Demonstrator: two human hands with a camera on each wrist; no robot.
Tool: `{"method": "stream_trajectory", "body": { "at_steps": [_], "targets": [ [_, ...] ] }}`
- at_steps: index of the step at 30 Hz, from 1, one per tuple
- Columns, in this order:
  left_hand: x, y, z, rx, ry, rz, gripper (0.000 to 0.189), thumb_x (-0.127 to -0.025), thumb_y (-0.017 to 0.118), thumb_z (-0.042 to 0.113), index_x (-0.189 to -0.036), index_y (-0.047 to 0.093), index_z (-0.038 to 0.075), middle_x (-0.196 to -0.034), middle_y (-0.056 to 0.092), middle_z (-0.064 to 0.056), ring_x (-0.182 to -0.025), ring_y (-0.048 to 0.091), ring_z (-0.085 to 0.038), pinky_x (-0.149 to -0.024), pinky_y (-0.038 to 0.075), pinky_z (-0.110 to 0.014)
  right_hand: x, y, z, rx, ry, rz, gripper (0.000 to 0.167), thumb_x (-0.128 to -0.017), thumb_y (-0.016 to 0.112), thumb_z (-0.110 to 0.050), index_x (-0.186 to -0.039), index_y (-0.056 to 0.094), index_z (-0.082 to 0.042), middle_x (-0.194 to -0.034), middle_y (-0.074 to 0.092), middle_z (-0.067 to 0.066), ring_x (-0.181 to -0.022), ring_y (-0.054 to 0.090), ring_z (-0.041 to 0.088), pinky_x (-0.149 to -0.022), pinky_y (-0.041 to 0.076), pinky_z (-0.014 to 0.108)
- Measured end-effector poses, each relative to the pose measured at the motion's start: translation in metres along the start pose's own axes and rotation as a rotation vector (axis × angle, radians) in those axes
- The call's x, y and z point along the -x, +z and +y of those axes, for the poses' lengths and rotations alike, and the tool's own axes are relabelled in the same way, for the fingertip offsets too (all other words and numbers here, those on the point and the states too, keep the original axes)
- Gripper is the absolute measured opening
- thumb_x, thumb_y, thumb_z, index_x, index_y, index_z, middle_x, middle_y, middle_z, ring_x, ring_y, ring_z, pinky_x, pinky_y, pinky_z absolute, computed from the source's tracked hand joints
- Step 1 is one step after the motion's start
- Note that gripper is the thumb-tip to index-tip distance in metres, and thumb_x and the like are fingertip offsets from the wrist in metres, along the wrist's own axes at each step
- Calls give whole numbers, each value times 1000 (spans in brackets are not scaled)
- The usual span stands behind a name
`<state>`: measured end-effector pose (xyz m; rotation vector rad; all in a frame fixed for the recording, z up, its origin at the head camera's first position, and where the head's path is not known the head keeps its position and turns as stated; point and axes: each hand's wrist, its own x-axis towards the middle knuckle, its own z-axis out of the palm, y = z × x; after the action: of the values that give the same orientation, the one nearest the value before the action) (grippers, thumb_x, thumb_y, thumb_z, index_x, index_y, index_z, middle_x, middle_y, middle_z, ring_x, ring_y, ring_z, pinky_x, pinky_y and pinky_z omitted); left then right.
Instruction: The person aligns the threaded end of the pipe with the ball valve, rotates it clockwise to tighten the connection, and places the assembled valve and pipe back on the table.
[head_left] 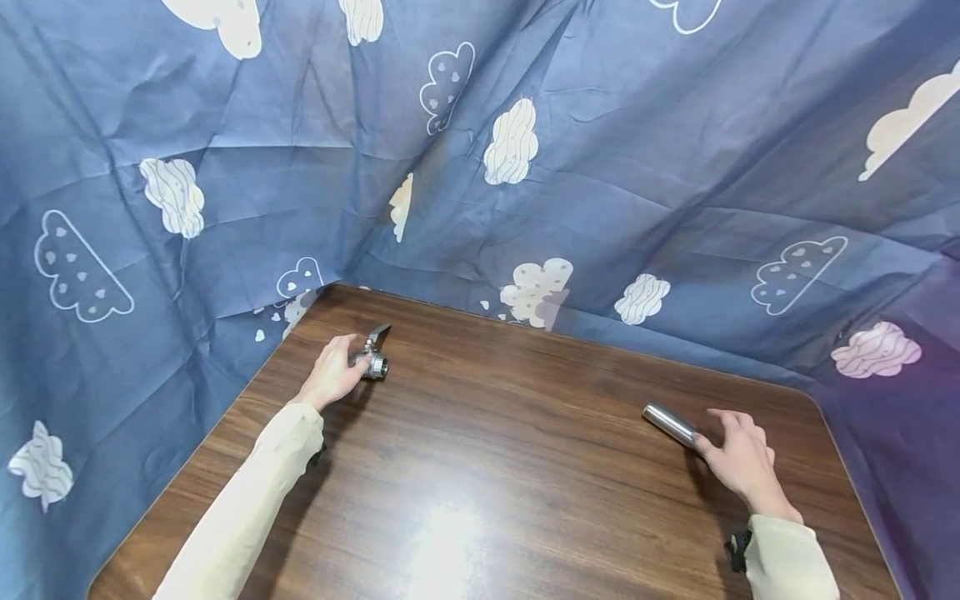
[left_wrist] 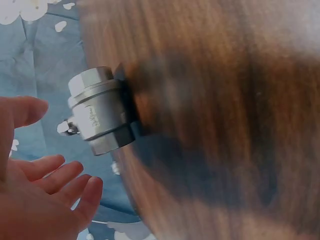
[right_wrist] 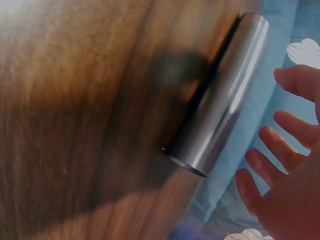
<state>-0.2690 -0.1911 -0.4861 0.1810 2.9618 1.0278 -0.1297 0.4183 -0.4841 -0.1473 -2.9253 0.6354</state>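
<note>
At the table's far left lies a metal ball valve [head_left: 380, 367] with a lever handle [head_left: 378, 335]. My left hand [head_left: 333, 372] hovers beside it with fingers spread. In the left wrist view a gap shows between those fingers and the valve body [left_wrist: 102, 111]. Toward the right side a smooth steel pipe [head_left: 670, 423] rests on the table, threaded at one end. Close to its near end is my right hand [head_left: 742, 458]. The right wrist view shows the thumb and loosely bent fingers apart from the pipe [right_wrist: 222, 97].
The brown wooden table [head_left: 480, 417] has rounded corners and a bright glare spot near the front. Blue cloth [head_left: 600, 192] with cloud prints hangs along its back and both sides.
</note>
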Motion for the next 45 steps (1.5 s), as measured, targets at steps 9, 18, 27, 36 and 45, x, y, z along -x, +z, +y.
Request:
{"method": "stream_trajectory", "body": {
  "at_steps": [9,18,27,36,45],
  "targets": [
    [1,5,-8,33,7,-2,67,-89,61,23,-141,34,-11,-139,41,-34,-131,38,-48,-114,32,-56,3,11,3,6,10,-33,56,-90,63,-27,-132,45,5,-131,40,34,-110,36,56,-71,31,60],
    [0,10,-14,47,59,-22,66,-87,67,14,-139,36,-11,-137,45,-33,-129,38,-51,-112,32,-58,9,14,8,23,70,-65,62,-86,67,-25,-132,43,7,-129,40,35,-108,35,56,-70,28,58],
    [-1,13,-15,33,100,-8,65,-79,71,5,-135,42,-12,-131,50,-35,-122,46,-51,-108,38,-58,13,15,13,17,135,-79,62,-83,68,-21,-132,41,7,-128,38,37,-106,34,56,-71,28,59],
    [-5,16,-15,22,84,-24,63,-80,70,6,-134,43,-12,-130,50,-34,-121,44,-52,-106,38,-59,12,18,19,15,130,-78,57,-85,64,-18,-132,42,5,-129,38,37,-108,34,58,-70,29,59],
    [-6,16,-16,12,79,-24,61,-78,73,7,-131,48,-11,-126,52,-34,-116,49,-49,-102,43,-57,12,21,21,18,124,-85,51,-88,60,-15,-132,43,4,-127,40,38,-104,36,57,-68,30,58]
  ]
}}
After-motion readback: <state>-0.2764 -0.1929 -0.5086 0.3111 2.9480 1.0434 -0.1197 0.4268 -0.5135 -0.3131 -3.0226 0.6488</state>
